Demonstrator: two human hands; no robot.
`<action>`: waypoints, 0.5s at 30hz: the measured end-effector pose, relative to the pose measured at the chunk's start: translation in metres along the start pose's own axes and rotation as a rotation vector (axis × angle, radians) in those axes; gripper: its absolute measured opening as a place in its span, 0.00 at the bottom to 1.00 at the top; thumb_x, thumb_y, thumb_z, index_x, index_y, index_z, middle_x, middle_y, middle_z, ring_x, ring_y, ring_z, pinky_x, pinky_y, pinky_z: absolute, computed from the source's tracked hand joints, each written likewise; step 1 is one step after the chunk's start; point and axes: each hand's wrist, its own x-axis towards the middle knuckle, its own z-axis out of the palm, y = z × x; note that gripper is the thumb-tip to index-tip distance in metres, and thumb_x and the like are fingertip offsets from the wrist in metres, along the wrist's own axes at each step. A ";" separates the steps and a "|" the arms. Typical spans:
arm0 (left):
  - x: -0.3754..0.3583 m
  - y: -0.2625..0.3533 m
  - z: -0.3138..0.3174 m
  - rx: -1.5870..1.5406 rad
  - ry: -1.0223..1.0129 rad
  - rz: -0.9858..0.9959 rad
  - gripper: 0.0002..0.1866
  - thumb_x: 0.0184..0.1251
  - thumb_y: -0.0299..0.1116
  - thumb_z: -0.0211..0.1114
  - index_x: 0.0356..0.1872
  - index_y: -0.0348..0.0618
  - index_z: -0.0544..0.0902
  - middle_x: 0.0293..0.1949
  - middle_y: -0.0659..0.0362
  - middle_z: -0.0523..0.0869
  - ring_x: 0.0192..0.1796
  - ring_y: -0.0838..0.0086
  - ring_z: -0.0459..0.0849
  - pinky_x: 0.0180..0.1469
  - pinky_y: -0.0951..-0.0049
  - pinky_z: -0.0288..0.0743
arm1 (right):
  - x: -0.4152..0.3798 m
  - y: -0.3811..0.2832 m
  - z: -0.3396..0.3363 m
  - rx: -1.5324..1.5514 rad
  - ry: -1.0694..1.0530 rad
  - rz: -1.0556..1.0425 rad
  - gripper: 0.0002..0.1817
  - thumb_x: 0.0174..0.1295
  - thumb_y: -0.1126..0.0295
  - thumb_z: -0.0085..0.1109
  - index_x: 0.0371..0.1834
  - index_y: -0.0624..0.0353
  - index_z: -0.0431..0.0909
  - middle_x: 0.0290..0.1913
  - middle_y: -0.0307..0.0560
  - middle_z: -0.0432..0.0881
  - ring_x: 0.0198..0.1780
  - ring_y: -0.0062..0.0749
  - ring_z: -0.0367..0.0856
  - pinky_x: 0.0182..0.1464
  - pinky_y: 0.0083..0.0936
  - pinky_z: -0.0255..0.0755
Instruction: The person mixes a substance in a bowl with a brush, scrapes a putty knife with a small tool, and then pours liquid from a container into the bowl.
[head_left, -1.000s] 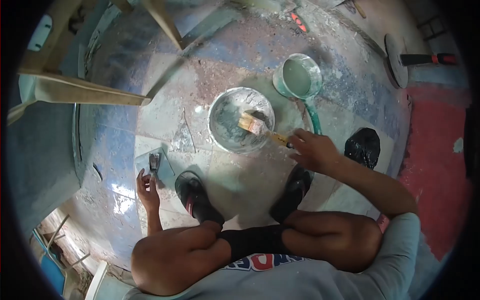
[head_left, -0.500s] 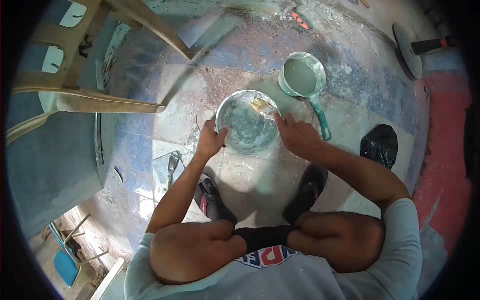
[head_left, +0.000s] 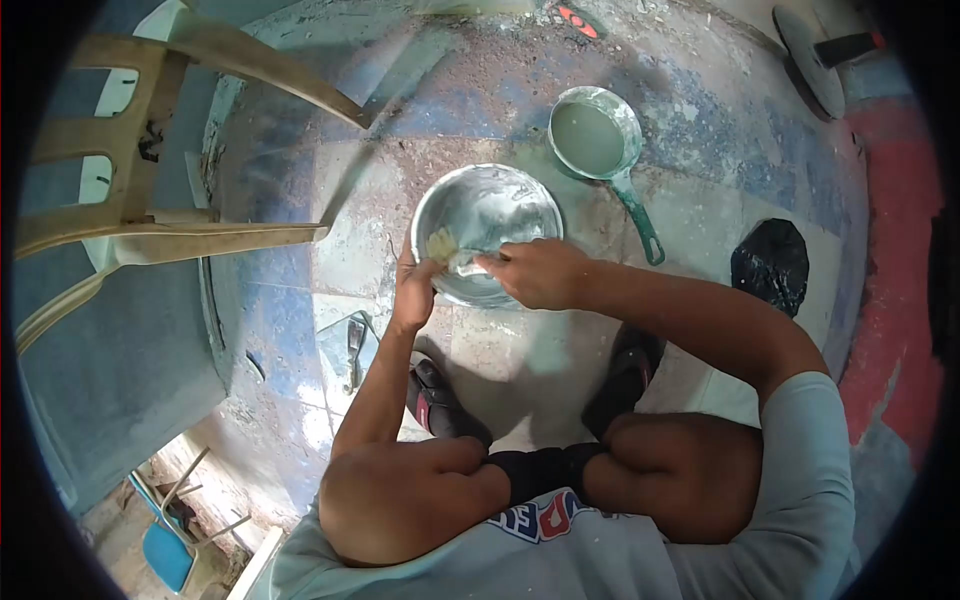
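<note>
Our left hand (head_left: 413,297) clasps the near left side of a round bowl (head_left: 515,207), thumb over the rim and fingers along the outer wall, while our right hand (head_left: 540,274) is closed around the handle of a brush (head_left: 441,244), most of which it covers. We have the brush inside the bowl, its pale bristles pointing left and lying close to our left thumb; whether they touch it, we cannot tell. Our bowl is in front of us, between and beyond our shoes (head_left: 433,397), its inside wet and streaked with grey-white. Just beyond it, to the right, a dipper (head_left: 632,207) with a green handle holds cloudy greenish liquid. On the worn, tiled floor (head_left: 490,350) near our left forearm, a putty knife (head_left: 355,340) lies on a flat pale sheet (head_left: 333,343). Well to our right we see a crumpled black bag (head_left: 770,267), and farther off a disc (head_left: 808,63) with a dark handle. At our left, a beige plastic chair (head_left: 150,165) reaches its legs toward the bowl.
</note>
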 end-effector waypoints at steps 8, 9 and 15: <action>0.011 0.006 0.009 -0.130 0.037 0.076 0.35 0.90 0.55 0.38 0.79 0.33 0.62 0.75 0.50 0.72 0.73 0.63 0.74 0.75 0.62 0.68 | -0.018 -0.005 -0.092 -0.004 -0.061 0.087 0.12 0.64 0.71 0.55 0.45 0.58 0.87 0.34 0.62 0.89 0.39 0.56 0.91 0.39 0.51 0.83; 0.010 0.010 0.011 -0.123 0.034 0.076 0.35 0.90 0.55 0.38 0.79 0.33 0.62 0.75 0.50 0.72 0.73 0.63 0.74 0.75 0.62 0.68 | -0.012 0.006 -0.083 0.033 0.192 0.002 0.17 0.71 0.69 0.52 0.59 0.52 0.86 0.28 0.62 0.84 0.32 0.60 0.87 0.36 0.53 0.78; 0.022 0.036 0.027 -0.082 -0.004 0.138 0.33 0.89 0.55 0.38 0.75 0.35 0.68 0.69 0.51 0.78 0.69 0.65 0.78 0.72 0.63 0.71 | -0.002 -0.027 -0.061 0.244 0.341 -0.010 0.19 0.69 0.69 0.53 0.60 0.58 0.83 0.33 0.64 0.85 0.37 0.63 0.86 0.39 0.55 0.77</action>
